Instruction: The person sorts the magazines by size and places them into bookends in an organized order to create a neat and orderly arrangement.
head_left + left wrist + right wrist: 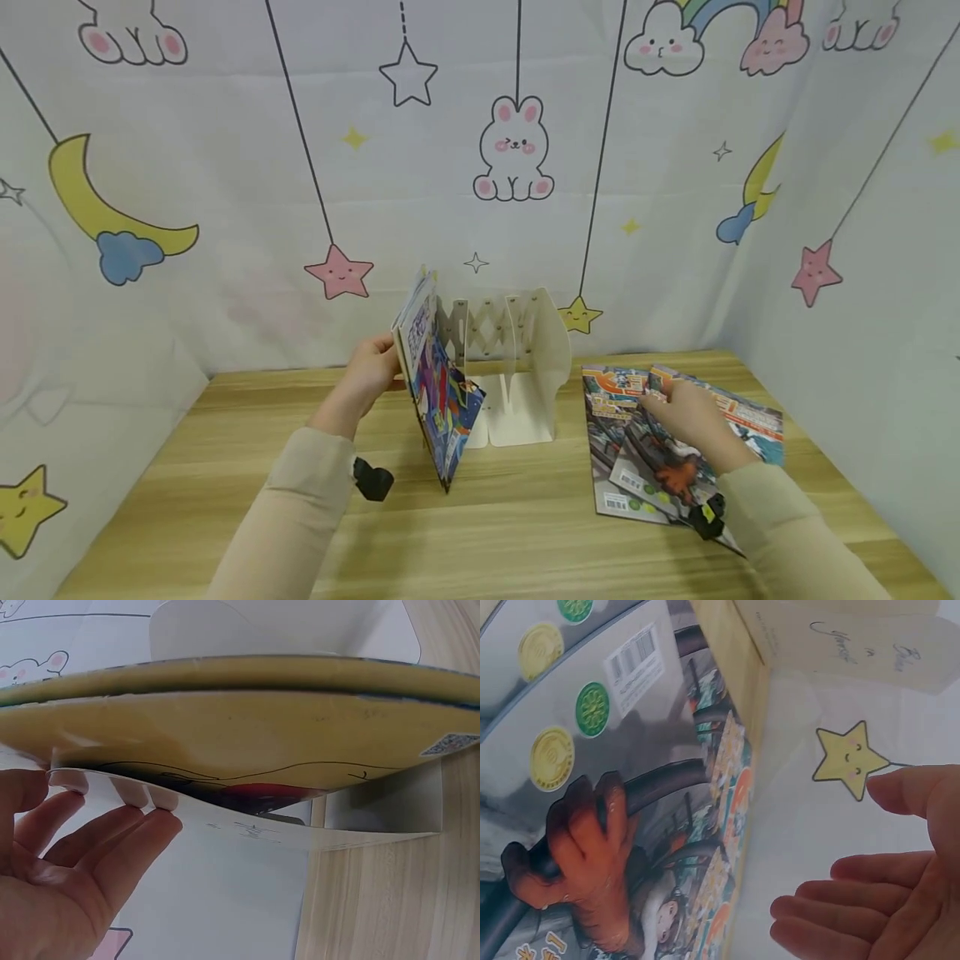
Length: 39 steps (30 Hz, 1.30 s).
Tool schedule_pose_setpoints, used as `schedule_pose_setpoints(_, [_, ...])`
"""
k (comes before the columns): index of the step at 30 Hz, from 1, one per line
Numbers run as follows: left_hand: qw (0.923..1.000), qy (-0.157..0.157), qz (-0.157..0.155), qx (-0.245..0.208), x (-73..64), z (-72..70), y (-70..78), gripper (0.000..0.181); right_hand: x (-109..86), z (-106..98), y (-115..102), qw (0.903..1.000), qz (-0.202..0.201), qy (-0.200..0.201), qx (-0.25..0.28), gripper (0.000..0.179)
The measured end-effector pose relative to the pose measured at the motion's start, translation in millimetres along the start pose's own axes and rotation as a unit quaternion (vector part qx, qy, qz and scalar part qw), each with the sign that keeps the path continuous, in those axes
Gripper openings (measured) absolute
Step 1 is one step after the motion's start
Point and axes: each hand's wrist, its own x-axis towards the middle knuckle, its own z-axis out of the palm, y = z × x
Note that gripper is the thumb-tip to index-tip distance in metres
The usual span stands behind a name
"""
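Several thin books (pixel 442 400) with colourful covers lean upright at the left end of a cream expandable bookend rack (pixel 525 417). My left hand (pixel 372 371) is at the rack's left end. In the left wrist view its fingertips (pixel 161 821) touch the outside of the curved side panel (pixel 247 825), with the books' yellow cover (pixel 247 731) behind it. On the right, overlapping magazines (pixel 611 492) lie on the table. My right hand (pixel 693 421) is over them; the right wrist view shows its fingers extended, apart from the magazine cover (pixel 592 847), holding nothing.
The wood-grain table (pixel 465 550) carries all of this. A white cloth backdrop (pixel 247 200) with printed stars and rabbits stands behind and at the sides. Handwriting-like print marks the rack's end panel (pixel 855 645). Small black devices hang at both wrists.
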Motion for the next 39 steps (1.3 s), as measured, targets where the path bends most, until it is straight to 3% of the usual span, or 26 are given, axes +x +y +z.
schedule_pose_setpoints(5, [0.9999,0.006,0.005,-0.011,0.5,2.7,0.2,0.033,5.5,7,6,0.9991,0.033,-0.022,-0.018,0.044])
schedule_pose_setpoints(10, [0.9997,0.014,0.0,-0.022,2.1,5.1,0.3,0.032,10.6,19,11,0.9941,0.04,-0.039,-0.093,0.053])
schedule_pose_setpoints(15, [0.9993,0.019,-0.006,-0.03,2.0,5.6,0.9,0.033,17.5,30,10,0.9868,0.054,-0.048,-0.145,0.05])
schedule_pose_setpoints(24, [0.9988,0.016,-0.007,-0.046,-0.4,4.6,0.5,0.03,20.0,35,8,0.9884,0.062,-0.062,-0.124,0.032])
schedule_pose_setpoints(33, [0.9985,0.013,-0.003,-0.053,-0.3,0.3,-5.0,0.027,24.8,41,-2,0.9836,0.072,-0.075,-0.147,0.041])
schedule_pose_setpoints(39, [0.999,0.01,0.002,-0.042,0.2,-0.6,-6.6,0.033,29.9,39,-4,0.9827,0.056,-0.105,-0.142,0.039])
